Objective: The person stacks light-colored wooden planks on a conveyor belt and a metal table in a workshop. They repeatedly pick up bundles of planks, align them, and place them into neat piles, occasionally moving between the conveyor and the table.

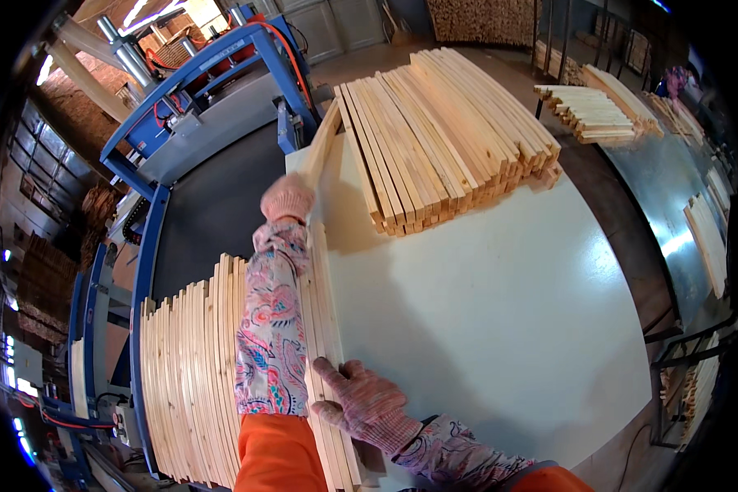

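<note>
My left hand [287,198], in a pinkish knit glove, reaches far forward past the row of strips. Its fingers look closed at the near end of a slanting wooden strip [325,141], though blur and the hand itself hide the grip. My right hand [371,403], gloved alike, rests with fingers apart on pale wooden strips [326,328] along the white table's left edge. To the left of my left forearm, a row of many similar strips [190,369] lies side by side, their far ends uneven.
A large stack of strips [443,135] stands on the far part of the white table [500,303]. At left is a blue-framed machine [283,61] with a dark bed [209,205] and cylinders. A metal table [664,189] with more wood stands at right.
</note>
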Demonstrator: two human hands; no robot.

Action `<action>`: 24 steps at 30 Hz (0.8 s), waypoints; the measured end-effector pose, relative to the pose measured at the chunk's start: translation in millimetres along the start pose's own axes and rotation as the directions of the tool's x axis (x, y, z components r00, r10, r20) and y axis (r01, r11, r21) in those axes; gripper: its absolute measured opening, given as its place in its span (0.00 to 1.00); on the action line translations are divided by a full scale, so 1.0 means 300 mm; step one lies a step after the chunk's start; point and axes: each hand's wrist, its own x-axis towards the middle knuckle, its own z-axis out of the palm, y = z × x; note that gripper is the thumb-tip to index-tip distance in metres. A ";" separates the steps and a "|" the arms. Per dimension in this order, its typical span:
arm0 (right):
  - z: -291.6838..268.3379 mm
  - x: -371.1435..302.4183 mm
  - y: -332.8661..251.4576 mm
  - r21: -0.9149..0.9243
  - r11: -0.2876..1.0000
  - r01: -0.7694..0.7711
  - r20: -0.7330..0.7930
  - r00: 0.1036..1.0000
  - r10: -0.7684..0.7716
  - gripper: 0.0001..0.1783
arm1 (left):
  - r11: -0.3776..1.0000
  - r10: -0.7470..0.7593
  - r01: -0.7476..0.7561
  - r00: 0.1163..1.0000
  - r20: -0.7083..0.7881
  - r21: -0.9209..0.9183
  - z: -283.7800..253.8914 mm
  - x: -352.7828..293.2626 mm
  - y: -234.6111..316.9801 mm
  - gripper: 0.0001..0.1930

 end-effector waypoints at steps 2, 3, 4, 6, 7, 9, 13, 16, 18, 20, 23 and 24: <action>0.005 0.001 0.007 0.034 0.999 0.004 0.017 1.000 -0.004 0.39 | 0.999 0.039 -0.039 0.997 -0.069 0.013 -0.052 0.048 0.026 0.14; 0.005 0.003 0.011 0.039 0.999 0.003 0.034 0.999 -0.004 0.39 | 0.999 0.043 -0.042 0.999 -0.013 0.014 -0.084 0.074 0.054 0.14; 0.003 0.008 0.010 0.051 0.999 0.019 0.006 1.000 -0.020 0.39 | 0.999 0.043 -0.043 0.999 -0.021 0.022 -0.102 0.074 0.088 0.15; -0.005 0.007 0.005 0.049 0.999 0.022 -0.014 1.000 -0.022 0.39 | 0.981 0.161 -0.133 0.965 0.206 -0.143 -0.114 0.034 0.158 0.16; -0.008 0.006 0.001 0.034 0.999 0.012 -0.009 1.000 -0.012 0.39 | 0.975 0.178 -0.121 0.926 0.333 -0.187 -0.122 0.006 0.184 0.17; -0.015 0.001 -0.005 0.012 1.000 0.012 -0.011 1.000 -0.012 0.38 | 0.984 0.176 -0.161 0.894 0.413 -0.070 -0.110 -0.077 0.240 0.20; -0.006 -0.001 -0.004 0.021 1.000 -0.005 -0.018 1.000 0.005 0.37 | 0.677 0.653 -0.284 0.658 0.376 -0.679 -0.082 -0.225 0.191 0.21; 0.021 0.009 0.008 -0.105 0.994 0.015 -0.089 0.996 -0.025 0.35 | 0.624 0.321 0.016 0.906 0.275 -0.781 0.027 -0.232 0.224 0.22; 0.035 0.014 0.012 -0.152 0.987 0.048 -0.160 0.985 -0.072 0.34 | 0.653 0.401 -0.299 0.916 -0.017 -0.696 0.105 -0.216 0.238 0.29; 0.039 0.014 0.009 -0.126 0.988 0.086 -0.226 0.968 -0.113 0.35 | 0.613 0.481 -0.508 0.848 -0.225 -0.605 0.139 -0.212 0.210 0.33; 0.019 0.011 0.005 -0.072 0.997 0.030 -0.114 0.993 -0.038 0.39 | 0.589 0.424 -0.320 0.904 -0.052 -0.742 0.050 -0.286 0.080 0.35; 0.008 0.017 0.005 -0.049 0.999 0.000 -0.084 0.996 -0.004 0.40 | 0.549 0.422 -0.269 0.906 -0.016 -0.792 -0.015 -0.341 0.023 0.36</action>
